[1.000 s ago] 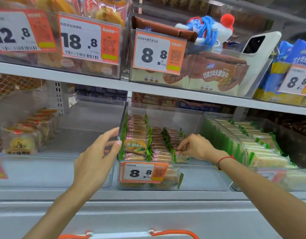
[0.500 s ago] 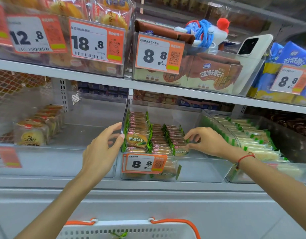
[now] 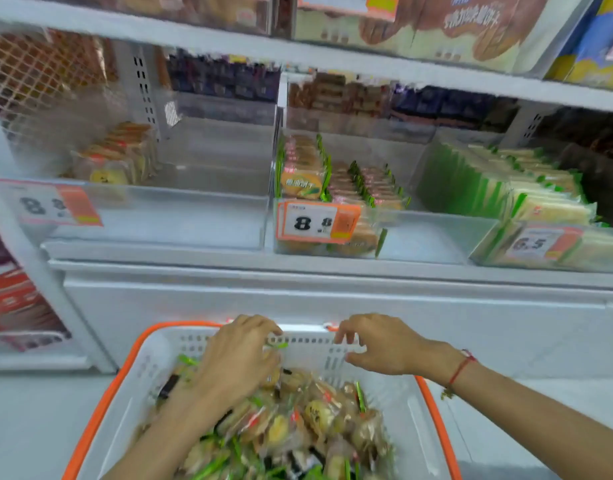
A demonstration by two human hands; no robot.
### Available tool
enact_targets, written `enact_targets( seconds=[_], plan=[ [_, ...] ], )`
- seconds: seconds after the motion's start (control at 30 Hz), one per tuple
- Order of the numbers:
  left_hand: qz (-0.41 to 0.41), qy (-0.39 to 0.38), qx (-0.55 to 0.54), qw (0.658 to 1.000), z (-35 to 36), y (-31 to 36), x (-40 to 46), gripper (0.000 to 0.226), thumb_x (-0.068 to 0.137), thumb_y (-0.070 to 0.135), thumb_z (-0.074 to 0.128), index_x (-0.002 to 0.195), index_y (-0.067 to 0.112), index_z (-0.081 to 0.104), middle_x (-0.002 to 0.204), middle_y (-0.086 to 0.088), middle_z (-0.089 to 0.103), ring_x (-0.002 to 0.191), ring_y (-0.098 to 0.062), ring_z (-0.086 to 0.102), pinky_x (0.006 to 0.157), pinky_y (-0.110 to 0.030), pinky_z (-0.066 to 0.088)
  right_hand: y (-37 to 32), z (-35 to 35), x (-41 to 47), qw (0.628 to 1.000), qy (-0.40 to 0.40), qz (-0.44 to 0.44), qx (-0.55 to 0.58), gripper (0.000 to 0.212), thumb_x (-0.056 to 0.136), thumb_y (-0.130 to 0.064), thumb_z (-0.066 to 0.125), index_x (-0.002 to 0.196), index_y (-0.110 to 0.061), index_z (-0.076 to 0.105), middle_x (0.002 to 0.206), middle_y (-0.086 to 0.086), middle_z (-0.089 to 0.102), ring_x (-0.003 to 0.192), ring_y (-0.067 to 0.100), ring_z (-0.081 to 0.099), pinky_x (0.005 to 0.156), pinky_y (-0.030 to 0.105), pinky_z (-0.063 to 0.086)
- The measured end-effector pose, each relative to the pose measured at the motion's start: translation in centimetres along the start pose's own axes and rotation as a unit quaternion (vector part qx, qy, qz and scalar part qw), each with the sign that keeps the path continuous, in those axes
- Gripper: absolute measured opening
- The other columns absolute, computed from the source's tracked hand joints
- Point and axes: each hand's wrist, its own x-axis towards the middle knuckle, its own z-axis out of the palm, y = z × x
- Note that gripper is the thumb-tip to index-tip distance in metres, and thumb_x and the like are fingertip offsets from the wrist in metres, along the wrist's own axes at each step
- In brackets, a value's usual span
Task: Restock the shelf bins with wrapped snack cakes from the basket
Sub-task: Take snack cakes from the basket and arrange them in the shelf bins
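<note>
Our left hand (image 3: 239, 358) has its fingers curled down among the snack cakes (image 3: 291, 424) in the basket (image 3: 132, 386); the right hand (image 3: 377, 344) hovers beside, grasping nothing. They look light, crinkly and crushable; we'd pinch wrapper edges.

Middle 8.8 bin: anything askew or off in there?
Yes. In the middle bin, the snack cakes stand in neat rows at the back, but a few loose packs lie flat behind the 8.8 price tag, one green wrapper end tilted. The bin's right half holds nothing.
</note>
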Motion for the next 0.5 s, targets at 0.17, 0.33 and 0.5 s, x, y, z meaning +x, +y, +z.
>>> enact_targets(
  seconds=[0.17, 0.33, 0.5],
  plan=[
    [-0.056, -0.145, 0.081, 0.984, 5.4, -5.7, -2.9, 0.052, 0.094, 0.04, 0.049, 0.143, 0.028, 0.038, 0.15, 0.004, 0.036, 0.138, -0.018, 0.033, 0.108, -0.031, 0.028, -1.1, 7.6, 2.4, 0.995, -0.095, 0.035, 0.007, 0.034, 0.093, -0.028, 0.052, 0.126, -0.022, 0.054, 0.126, 0.003, 0.057, 0.114, 0.024, 0.054, 0.089, 0.034, 0.044],
    [-0.097, -0.195, 0.04, 0.975, 8.8, -9.0, -5.1, 0.059, 0.099, 0.044, 0.042, 0.151, 0.033, 0.018, 0.155, 0.004, 0.018, 0.143, -0.022, 0.017, 0.116, -0.036, 0.02, -3.7, 12.2, 4.4, 0.994, -0.018, 0.051, 0.093, 0.04, 0.097, -0.021, 0.047, 0.137, -0.016, 0.046, 0.132, 0.006, 0.053, 0.12, 0.025, 0.051, 0.096, 0.035, 0.045],
    [-0.141, -0.167, -0.028, 0.975, 9.5, -9.1, -4.4, 0.052, 0.096, 0.036, 0.052, 0.143, 0.036, 0.032, 0.147, 0.007, 0.025, 0.139, -0.022, 0.014, 0.114, -0.035, 0.02, -6.8, 14.3, 9.2, 0.926, -0.004, 0.199, 0.32, 0.04, 0.093, -0.04, 0.052, 0.12, -0.011, 0.057, 0.103, 0.008, 0.06, 0.11, 0.028, 0.057, 0.1, 0.039, 0.045]
  ],
)
